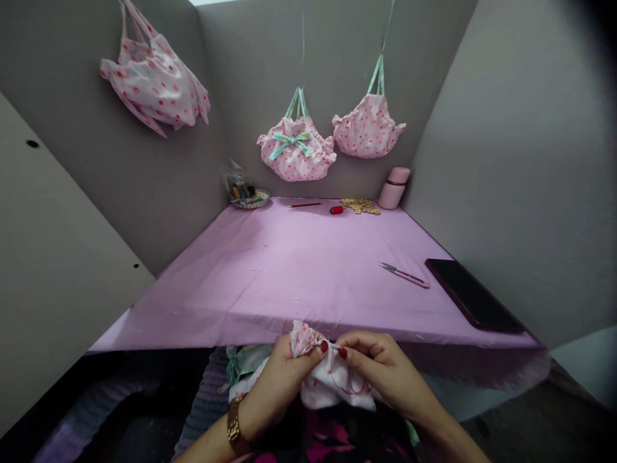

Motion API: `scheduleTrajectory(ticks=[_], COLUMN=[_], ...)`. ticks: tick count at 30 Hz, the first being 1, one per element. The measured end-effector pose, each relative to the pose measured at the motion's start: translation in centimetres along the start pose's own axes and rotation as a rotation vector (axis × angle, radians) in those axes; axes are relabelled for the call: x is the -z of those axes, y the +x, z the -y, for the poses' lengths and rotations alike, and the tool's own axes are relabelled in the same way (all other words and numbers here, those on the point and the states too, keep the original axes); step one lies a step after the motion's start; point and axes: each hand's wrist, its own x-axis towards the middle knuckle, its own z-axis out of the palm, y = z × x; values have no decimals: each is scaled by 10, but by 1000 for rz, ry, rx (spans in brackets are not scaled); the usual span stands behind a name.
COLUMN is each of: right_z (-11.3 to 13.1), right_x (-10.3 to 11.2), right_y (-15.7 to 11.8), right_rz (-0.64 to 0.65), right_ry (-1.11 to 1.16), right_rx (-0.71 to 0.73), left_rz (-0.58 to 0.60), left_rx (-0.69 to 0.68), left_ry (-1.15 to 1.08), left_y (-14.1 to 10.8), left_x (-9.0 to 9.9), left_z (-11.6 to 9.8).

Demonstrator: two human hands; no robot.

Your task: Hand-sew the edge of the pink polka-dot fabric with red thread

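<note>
A white cloth piece with pink dots [321, 389] lies gathered over my lap, below the table's front edge. My left hand [284, 370], with a gold watch at the wrist, is closed on its ruffled end [302, 339]. Thumb and fingers of my right hand [380, 366] pinch a narrow edge of the same cloth, close to the left thumb. A red thread [348, 391] loops down over the cloth between the hands. Whether a needle sits in the right fingertips I cannot tell. More dotted cloth with a green tie [234, 363] lies beyond the left wrist.
Thread snips [405, 275] and a dark phone or tablet [472, 294] lie right on the pink-covered table [299, 251]. A red spool [336, 210], red pencil [304, 205], pink flask [394, 188] and small basket [253, 199] stand behind. Dotted cloth bags [297, 157] hang from the partitions.
</note>
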Motion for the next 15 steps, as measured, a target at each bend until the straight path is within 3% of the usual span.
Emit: scheduleTrajectory(ticks=[15], right_z=[1], right_x=[-14], right_y=[-7], right_rz=[22], right_ry=[-158], right_rx=[100], left_rz=[84], left_rx=[21], left_ry=[-117], left_y=[1], left_x=[-4], left_z=[5])
